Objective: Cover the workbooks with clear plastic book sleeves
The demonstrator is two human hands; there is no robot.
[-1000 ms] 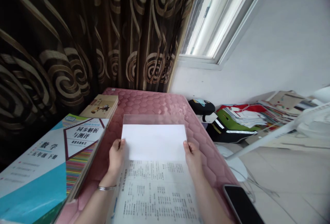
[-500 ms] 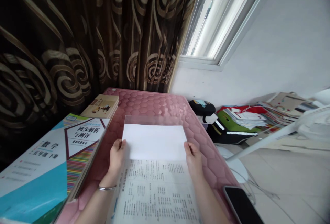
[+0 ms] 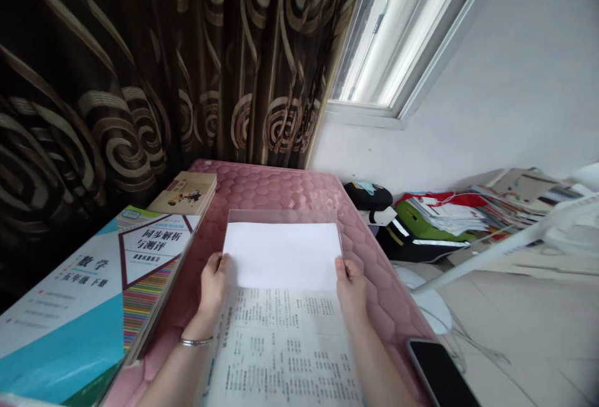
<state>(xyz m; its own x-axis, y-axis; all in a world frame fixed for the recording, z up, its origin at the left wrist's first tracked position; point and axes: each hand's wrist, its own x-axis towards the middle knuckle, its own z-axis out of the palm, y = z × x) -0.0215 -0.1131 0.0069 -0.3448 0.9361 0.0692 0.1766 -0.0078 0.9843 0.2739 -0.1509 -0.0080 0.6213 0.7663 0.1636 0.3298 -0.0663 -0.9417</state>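
Note:
A clear plastic cover (image 3: 281, 215) lies in front of me, its top edge reaching past a blank white sheet (image 3: 283, 254). Below that blank band is a page of printed text (image 3: 285, 344), running out of the bottom of the view. My left hand (image 3: 214, 282), with a silver bangle at the wrist, pinches the left edge of the cover and sheet. On the opposite edge my right hand (image 3: 350, 285) grips at about the same height, thumb on top. The fingers beneath are hidden on both sides.
A pink quilted surface (image 3: 276, 188) lies underneath. To the left are a stack of workbooks (image 3: 93, 301) and tan booklets (image 3: 185, 191). A phone (image 3: 442, 372) rests at lower right. Beyond are a white fan (image 3: 496, 248), a green and black bag (image 3: 412, 232), papers and a patterned curtain (image 3: 262, 51).
The blank white sheet sits very slightly farther up under the clear cover. Both hands keep their hold on the side edges, almost unmoved.

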